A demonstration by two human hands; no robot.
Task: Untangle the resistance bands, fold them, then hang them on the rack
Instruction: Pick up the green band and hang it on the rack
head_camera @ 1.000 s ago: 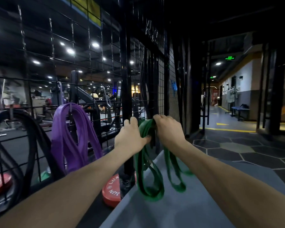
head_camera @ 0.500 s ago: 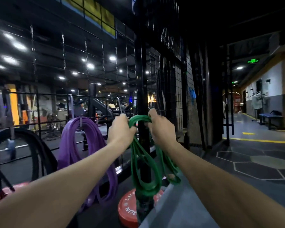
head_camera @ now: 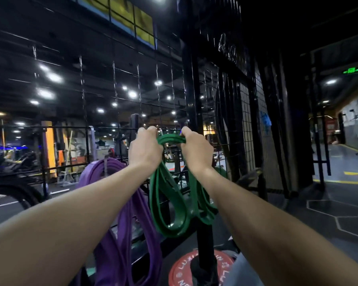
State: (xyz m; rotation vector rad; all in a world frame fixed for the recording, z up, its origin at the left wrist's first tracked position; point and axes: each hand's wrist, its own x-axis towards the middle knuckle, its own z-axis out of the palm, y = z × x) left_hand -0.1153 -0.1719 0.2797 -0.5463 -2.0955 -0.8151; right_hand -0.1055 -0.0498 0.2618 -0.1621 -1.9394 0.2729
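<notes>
Before a wire rack [head_camera: 244, 124] in a dim gym, both hands, left [head_camera: 146, 149] and right [head_camera: 196, 150], grip a folded green band [head_camera: 170, 203]; hexagon-tiled floor [head_camera: 329, 211] lies right.

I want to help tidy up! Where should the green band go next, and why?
Probably ease it forward and hook its top loop over a peg on the wire rack. Both hands, left hand and right hand, grip the folded green band at rack height, beside the purple band already hanging there.
</notes>
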